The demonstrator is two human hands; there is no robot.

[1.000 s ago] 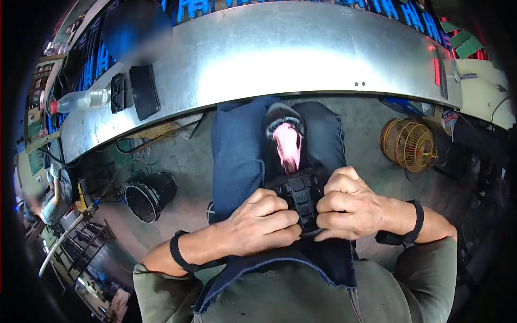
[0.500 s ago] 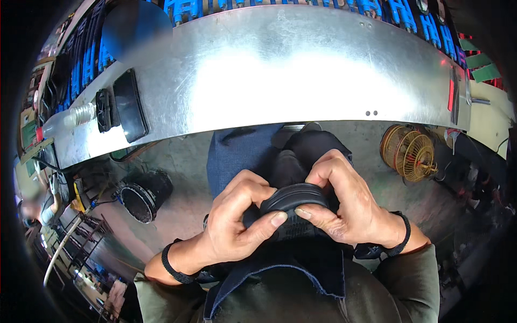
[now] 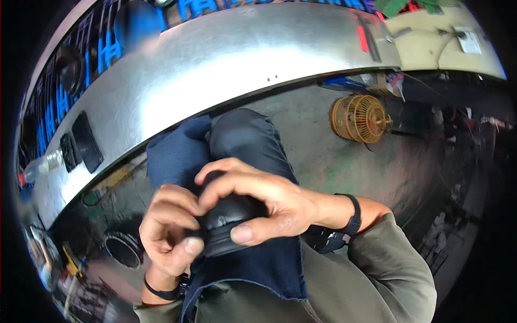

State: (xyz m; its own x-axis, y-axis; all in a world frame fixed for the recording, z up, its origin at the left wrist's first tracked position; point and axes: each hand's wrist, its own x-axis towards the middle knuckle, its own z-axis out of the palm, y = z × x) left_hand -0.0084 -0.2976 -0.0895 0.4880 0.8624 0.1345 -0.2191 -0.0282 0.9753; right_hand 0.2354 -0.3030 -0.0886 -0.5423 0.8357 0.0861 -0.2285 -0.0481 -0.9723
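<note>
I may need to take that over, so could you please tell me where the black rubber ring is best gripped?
Judging by its pose, take the black rubber ring at its rolled lower rim, coming from below. The left hand and right hand cover its top and sides, so only that thick edge shows between the thumbs.

Black rounded part of soft, leather-like material with a ribbed rim (image 3: 229, 226) — held in the lap above a dark blue cloth (image 3: 258, 264), well below the bench edge. Mostly covered; only its domed top and lower rim show. Orientation — cannot tell.
</note>
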